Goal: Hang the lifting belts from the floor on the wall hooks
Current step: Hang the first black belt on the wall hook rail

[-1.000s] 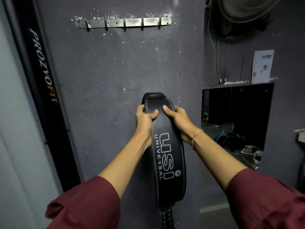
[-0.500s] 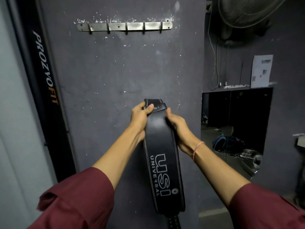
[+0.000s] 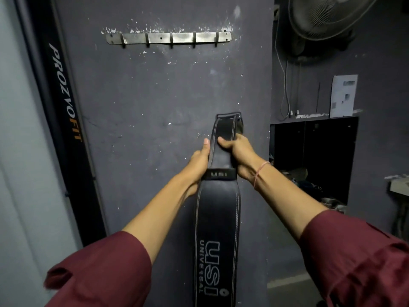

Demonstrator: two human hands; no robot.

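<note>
Belt: black leather lifting belt (image 3: 218, 218), centre of frame, held upright in front of the wall (image 3: 155, 103); white USI UNIVERSAL lettering low on its wide part; bottom end runs out of the lower edge
Belt, top end: narrow strap section ending in what looks like the buckle frame (image 3: 230, 121), just above my fingers; well below the hooks, not touching them
Keeper loop: small band marked USI (image 3: 219, 174), wrapped round the belt between my wrists
My left hand (image 3: 199, 165): closed along the strap's left edge, thumb pointing up; I judge it steadies the belt so it stays straight
My right hand (image 3: 235, 152): closed round the strap's right edge, thumb pressed on the face, pink band at the wrist; it carries the end that should go over a hook
Hook rail: metal strip with five hooks (image 3: 169, 38), upper centre of frame, nothing hanging on it
Step in hand: my guess, lifting the top end toward a hook; nothing hung yet
Next move calls for: raising the buckle end to rail height and catching its opening on one prong
Surroundings: wall fan (image 3: 327, 16) upper right; dark PROZVOFIT panel (image 3: 64, 96) at left
</note>
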